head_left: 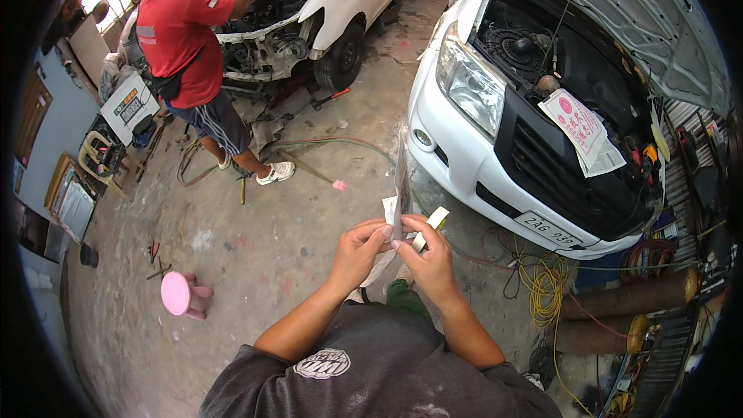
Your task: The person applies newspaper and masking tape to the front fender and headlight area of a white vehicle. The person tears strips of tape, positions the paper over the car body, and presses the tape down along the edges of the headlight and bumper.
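In front of my chest, a thin greyish sheet of paper [401, 186] stands nearly edge-on, so its face is mostly hidden. My left hand [361, 254] is closed, pinching the sheet between thumb and fingers. Close beside it, my right hand [427, 260] is closed too, its thumb tip near the left thumb at the sheet's edge. A pale roll of masking tape [436, 221] sits against the right hand's fingers. Below the thumbs hangs a lighter part of the sheet.
A white car [457, 139] with its hood up stands right, printed paper [579, 125] on its front. Cables [546, 286] and gas cylinders [596, 334] lie nearby. At left are a pink stool [178, 294] and a person in red [182, 39] by a dismantled car [271, 39].
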{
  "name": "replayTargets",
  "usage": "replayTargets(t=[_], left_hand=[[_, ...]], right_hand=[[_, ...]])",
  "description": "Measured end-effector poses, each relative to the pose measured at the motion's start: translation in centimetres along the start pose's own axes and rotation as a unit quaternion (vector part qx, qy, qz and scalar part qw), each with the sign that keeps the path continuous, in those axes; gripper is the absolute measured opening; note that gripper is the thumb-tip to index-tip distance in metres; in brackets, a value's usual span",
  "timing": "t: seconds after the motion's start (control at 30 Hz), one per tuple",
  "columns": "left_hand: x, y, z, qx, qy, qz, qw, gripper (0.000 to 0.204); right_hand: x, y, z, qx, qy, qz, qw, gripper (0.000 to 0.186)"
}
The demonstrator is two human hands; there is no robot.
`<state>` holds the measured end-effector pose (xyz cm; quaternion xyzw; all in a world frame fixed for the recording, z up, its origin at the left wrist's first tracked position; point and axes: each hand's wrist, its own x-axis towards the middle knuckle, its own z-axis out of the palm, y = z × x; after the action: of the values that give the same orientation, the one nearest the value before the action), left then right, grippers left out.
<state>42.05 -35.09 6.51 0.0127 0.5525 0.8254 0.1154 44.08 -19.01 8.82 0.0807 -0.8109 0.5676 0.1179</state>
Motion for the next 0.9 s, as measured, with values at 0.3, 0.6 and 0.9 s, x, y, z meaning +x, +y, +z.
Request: replayTargets(t=[0.3, 0.6, 0.9], left_hand=[[0.2, -0.1, 0.1, 0.035, 0.013, 0.018, 0.999, 0.022], [0.0, -0.2, 0.9, 0.248, 0.024, 0.146, 0.957, 0.027], [3.2, 5.6, -9.5, 0.053, 0.146, 0.147, 0.977, 0.02]], right_hand=[[0.1, -0.4, 0.3, -0.002, 0.005, -0.013, 1.0, 0.032], [-0.2, 1.0, 1.2, 0.015, 0.051, 0.075, 0.996, 0.016], [1.2, 9.9, -11.4, 0.179, 0.321, 0.133, 0.92, 0.021]])
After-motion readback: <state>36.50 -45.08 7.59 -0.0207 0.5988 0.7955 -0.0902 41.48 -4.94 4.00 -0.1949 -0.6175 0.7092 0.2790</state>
